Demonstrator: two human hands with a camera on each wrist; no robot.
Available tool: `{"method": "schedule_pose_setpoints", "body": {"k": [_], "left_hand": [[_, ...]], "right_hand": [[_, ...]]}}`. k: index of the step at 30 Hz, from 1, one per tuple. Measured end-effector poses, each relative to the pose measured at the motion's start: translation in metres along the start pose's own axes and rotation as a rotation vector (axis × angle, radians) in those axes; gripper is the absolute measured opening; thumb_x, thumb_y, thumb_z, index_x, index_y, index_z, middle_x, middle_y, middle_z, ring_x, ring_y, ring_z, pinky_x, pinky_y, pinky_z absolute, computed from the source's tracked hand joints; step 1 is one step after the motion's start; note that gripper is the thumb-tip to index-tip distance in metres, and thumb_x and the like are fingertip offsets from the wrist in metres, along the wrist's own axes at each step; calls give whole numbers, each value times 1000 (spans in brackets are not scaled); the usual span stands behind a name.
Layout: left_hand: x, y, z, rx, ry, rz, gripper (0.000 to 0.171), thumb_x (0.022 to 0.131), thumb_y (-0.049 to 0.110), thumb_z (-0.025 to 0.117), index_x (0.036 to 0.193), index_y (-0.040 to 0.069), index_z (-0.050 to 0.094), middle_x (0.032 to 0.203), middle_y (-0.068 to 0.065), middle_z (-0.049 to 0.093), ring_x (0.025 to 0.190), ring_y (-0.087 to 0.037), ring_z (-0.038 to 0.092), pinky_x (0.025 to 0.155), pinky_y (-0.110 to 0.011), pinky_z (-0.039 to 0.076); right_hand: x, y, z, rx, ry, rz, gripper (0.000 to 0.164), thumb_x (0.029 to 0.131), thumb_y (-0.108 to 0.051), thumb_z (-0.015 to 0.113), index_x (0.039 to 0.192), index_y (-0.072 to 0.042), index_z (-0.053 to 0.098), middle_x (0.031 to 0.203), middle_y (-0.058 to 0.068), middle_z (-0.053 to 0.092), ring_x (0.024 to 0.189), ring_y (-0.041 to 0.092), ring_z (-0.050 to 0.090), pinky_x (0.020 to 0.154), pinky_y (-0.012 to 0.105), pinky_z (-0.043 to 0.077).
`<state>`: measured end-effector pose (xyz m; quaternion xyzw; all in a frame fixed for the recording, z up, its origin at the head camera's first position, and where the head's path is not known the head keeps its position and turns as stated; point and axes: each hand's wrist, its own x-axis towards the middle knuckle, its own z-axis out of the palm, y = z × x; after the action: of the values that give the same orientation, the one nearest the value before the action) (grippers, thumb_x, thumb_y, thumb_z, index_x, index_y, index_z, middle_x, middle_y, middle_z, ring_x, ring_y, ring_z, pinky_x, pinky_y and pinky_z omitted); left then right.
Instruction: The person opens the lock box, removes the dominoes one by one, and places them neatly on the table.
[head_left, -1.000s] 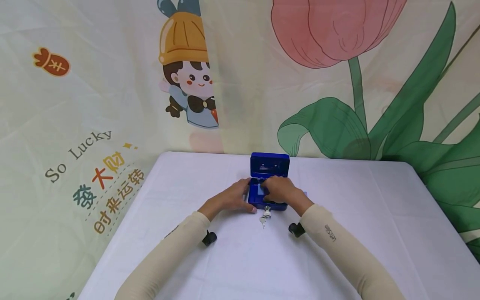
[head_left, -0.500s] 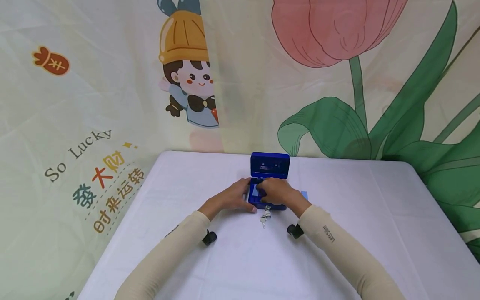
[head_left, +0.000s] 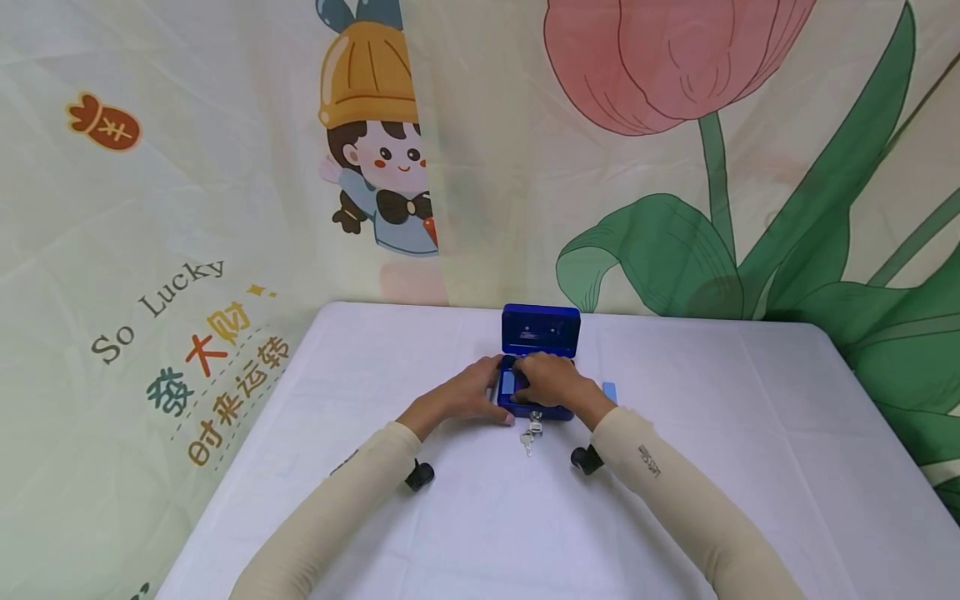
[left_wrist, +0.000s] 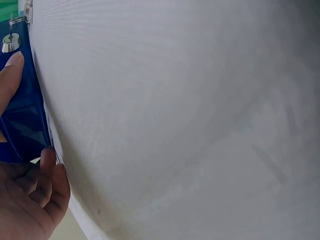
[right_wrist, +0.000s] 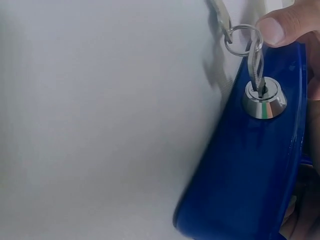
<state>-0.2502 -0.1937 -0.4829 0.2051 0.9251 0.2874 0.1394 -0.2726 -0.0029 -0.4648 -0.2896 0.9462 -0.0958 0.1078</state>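
Observation:
A small blue cash box [head_left: 538, 330] stands with its lid raised near the table's far edge. My left hand [head_left: 472, 387] holds its left side, the thumb at the front wall beside the lock [left_wrist: 11, 42]. My right hand [head_left: 551, 379] reaches into the box, its index finger and thumb at the two ends of a flat light-blue rectangular piece [head_left: 507, 383] along the left inside. The other right fingers are mostly hidden in the box. From the lock hangs a ring with keys [head_left: 527, 442]; a key sits in the keyhole [right_wrist: 260, 90].
A second light-blue piece [head_left: 610, 392] lies on the white-covered table [head_left: 480, 533] just right of the box, partly behind the right wrist. Behind the table hangs a printed cloth [head_left: 480, 167]. Black wrist cameras [head_left: 420, 476] jut below both forearms.
My right hand has shifted slightly left inside the box, and the light-blue piece has moved left and straightened along the side. More of the outer piece shows. My left hand stays put.

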Motion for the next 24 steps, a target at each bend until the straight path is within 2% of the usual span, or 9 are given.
{"method": "schedule_pose_setpoints", "body": {"k": [8,19,24], "left_hand": [[0,0,0,-4,-3,-14,110,73,44,90,157,9,28,140,-12,50,129,-24,50,115,-45,39],[0,2,1,-5,-2,-20,110,73,44,89,157,9,28,137,-12,51,124,-24,52,112,-44,42],[0,1,1,-12,-5,-21,109,73,43,90,157,9,28,136,-13,51,124,-25,52,112,-45,42]], "right_hand": [[2,-2,2,9,7,-10,55,88,-41,76,134,-12,64,130,8,68,121,29,63,104,57,49],[1,-4,2,29,20,-31,47,88,-37,78,125,-9,68,116,8,73,104,25,68,97,47,55],[2,-4,3,41,16,-33,46,88,-36,78,124,-8,68,115,9,73,101,24,68,96,43,56]]}}
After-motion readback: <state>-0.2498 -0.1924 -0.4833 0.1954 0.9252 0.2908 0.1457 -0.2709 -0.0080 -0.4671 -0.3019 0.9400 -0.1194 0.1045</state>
